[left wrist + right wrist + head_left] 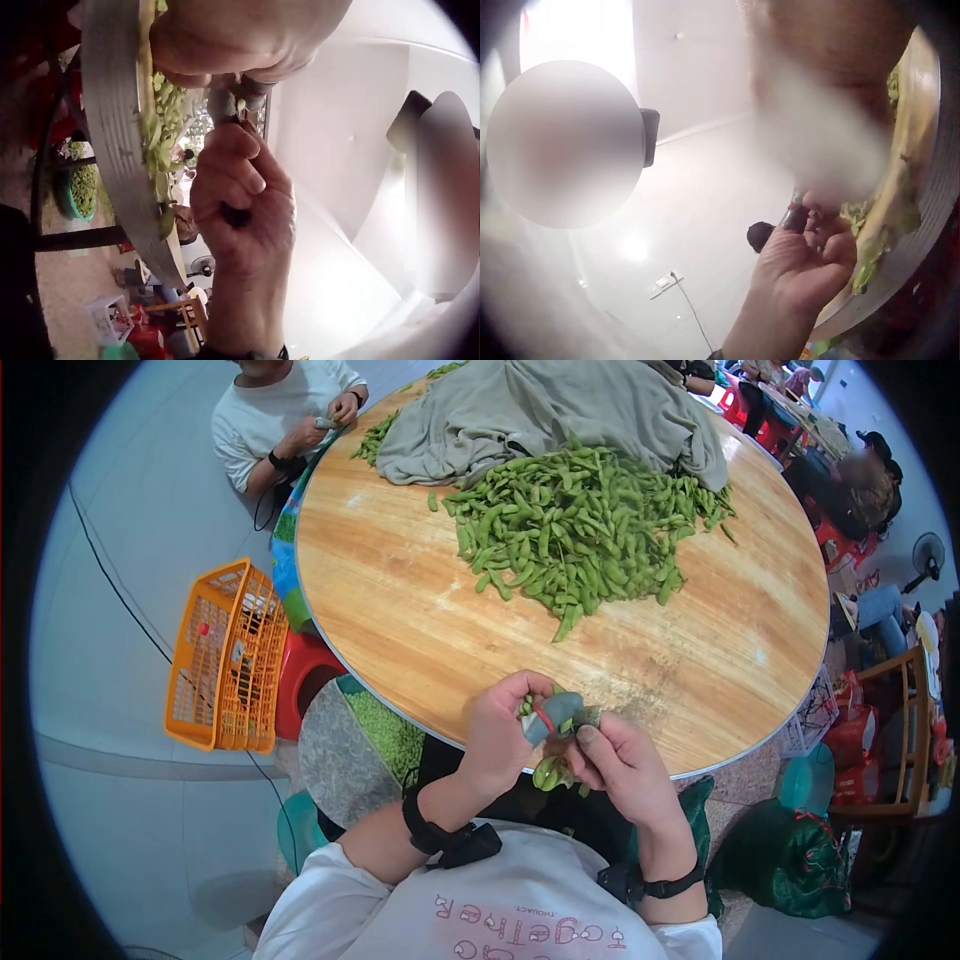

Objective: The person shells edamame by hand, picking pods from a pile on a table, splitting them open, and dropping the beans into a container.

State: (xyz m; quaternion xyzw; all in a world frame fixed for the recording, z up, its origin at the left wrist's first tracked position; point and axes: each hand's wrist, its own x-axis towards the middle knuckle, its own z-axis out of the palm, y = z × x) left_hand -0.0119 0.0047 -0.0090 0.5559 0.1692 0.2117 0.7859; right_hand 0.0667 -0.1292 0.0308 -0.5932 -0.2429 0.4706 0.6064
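My left hand (495, 730) is at the near edge of the round wooden table, its thumb in a grey-green cover (562, 710) with a red band. Green soybean pods (527, 705) sit gripped in its curled fingers. Right beside it, my right hand (630, 765) has its fingers bent, thumb and fingertips meeting the left thumb. Under these fingers hangs a soybean pod (550, 773), partly hidden by them. In the left wrist view, a grey cover (223, 105) shows at the right hand's tip. A large heap of soybean pods (580, 530) lies farther up the table.
A grey-green cloth (550, 410) drapes over the back of the heap. Left of the table (380, 590) stand an orange basket (225, 660) and a red stool (300, 680). Shelled green beans (385, 730) lie below the table's left edge. Another person (285, 425) sits across.
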